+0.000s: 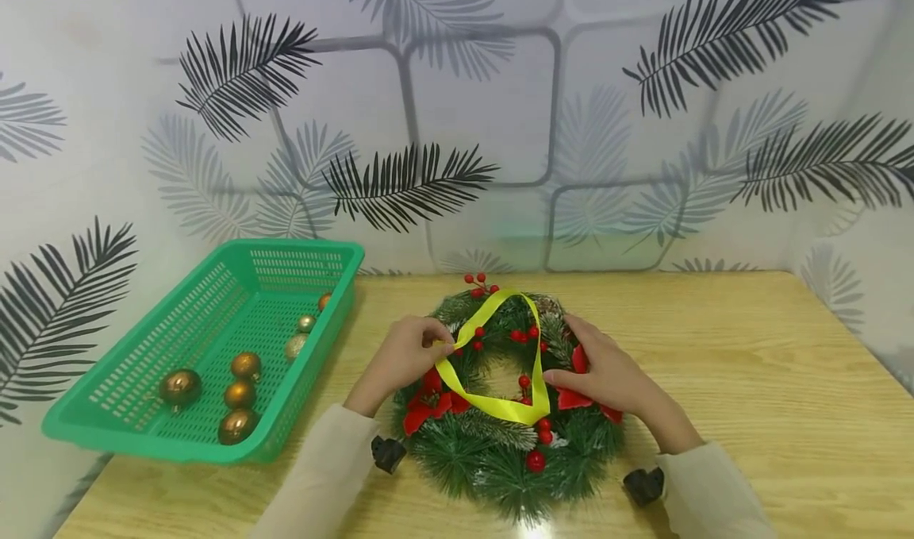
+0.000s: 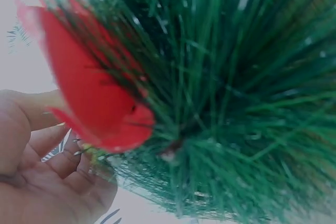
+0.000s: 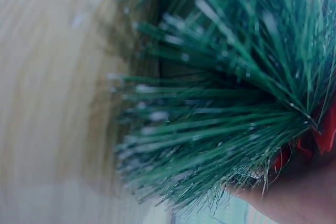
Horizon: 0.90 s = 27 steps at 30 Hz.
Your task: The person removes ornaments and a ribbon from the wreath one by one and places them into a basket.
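Observation:
A green Christmas wreath (image 1: 471, 452) with red flowers and berries lies on the table, its needles filling much of both wrist views. Across its middle a yellow ribbon (image 1: 500, 408) forms a loop. At the wreath's upper left, my left hand (image 1: 410, 356) pinches the ribbon between thumb and fingers. My right hand (image 1: 614, 372) holds the wreath's right side by a red flower (image 1: 577, 396), with the thumb pointing in towards the ribbon; the undersides of its fingers are hidden. In the left wrist view, a red petal (image 2: 100, 87) partly covers the left hand.
To the left stands a green plastic basket (image 1: 164, 450) with several gold and bronze ornament balls (image 1: 239, 394) in it. Beneath everything is a wooden table (image 1: 771, 380). Behind it hangs a pale leaf-patterned backdrop (image 1: 478, 110).

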Each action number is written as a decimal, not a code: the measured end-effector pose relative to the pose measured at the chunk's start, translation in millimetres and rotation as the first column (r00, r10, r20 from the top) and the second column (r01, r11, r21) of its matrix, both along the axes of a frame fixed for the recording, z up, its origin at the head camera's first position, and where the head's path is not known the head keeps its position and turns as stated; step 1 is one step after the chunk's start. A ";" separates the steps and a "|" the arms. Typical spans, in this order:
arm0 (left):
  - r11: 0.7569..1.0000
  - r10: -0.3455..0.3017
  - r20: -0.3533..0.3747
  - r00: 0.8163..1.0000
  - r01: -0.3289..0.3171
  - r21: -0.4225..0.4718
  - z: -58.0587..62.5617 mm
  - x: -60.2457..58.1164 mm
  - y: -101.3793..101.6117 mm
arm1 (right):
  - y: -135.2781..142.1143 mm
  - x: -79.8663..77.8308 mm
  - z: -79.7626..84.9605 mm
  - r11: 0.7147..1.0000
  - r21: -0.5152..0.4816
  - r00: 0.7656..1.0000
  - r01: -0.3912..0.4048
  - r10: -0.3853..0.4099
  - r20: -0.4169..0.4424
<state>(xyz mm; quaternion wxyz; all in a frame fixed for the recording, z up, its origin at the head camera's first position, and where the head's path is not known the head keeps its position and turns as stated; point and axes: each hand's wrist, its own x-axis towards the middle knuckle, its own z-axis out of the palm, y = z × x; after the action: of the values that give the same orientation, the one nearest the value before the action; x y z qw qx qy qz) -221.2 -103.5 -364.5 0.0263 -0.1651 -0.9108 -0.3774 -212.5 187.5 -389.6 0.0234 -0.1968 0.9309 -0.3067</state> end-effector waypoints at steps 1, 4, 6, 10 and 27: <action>1.000 0.007 0.000 1.000 -0.007 0.003 0.9 0.3 -0.2 | 0.1 -0.1 -0.2 1.000 0.001 1.000 0.001 -0.001 0.001; 1.000 0.018 0.001 1.000 -0.018 0.015 4.5 1.0 -0.2 | 0.6 -0.5 -1.3 1.000 0.002 1.000 0.000 0.000 0.002; 1.000 0.011 -0.006 1.000 -0.010 0.027 7.9 1.3 0.0 | 0.7 -1.1 -2.4 1.000 0.002 1.000 0.002 -0.002 -0.001; 0.996 -0.012 -0.003 1.000 0.012 0.093 17.3 2.8 1.9 | 0.7 -2.4 -4.8 1.000 0.005 1.000 0.002 -0.002 -0.010; 0.975 -0.046 0.178 0.983 0.006 0.223 36.8 -6.6 30.6 | -0.3 0.2 -3.4 1.000 0.006 1.000 -0.002 0.002 -0.028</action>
<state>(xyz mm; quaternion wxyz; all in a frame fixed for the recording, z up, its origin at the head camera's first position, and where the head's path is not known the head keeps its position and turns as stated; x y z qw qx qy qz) -227.8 -72.9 -327.7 -0.0439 -0.1378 -0.8593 -0.4906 -212.2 187.2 -393.0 0.0111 -0.2019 0.9319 -0.3010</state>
